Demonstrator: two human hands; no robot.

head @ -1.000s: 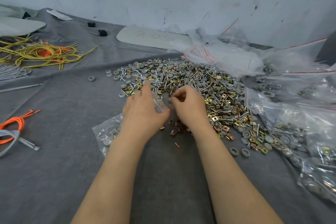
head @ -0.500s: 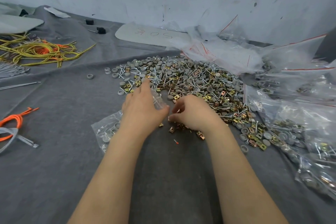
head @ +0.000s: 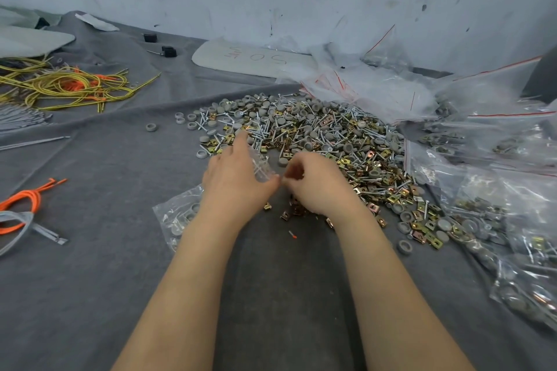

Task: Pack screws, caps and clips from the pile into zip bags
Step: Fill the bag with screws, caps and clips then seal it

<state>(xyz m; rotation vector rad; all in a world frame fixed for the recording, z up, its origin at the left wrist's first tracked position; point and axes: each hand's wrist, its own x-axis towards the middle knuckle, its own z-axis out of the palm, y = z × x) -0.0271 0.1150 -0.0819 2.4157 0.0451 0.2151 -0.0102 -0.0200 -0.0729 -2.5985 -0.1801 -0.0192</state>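
Both hands at the zip bag (head: 176,217) mouth, just short of the pile (head: 325,132)
Your left hand (head: 235,187) grips the bag's mouth over the grey cloth (head: 90,280); your right hand (head: 319,187) curls its fingers at that opening, what they pinch hidden; loose clips (head: 286,215) lie beneath

Left hand (head: 238,182) grips the zip bag (head: 176,220), right hand's (head: 321,188) fingers curled just beside.
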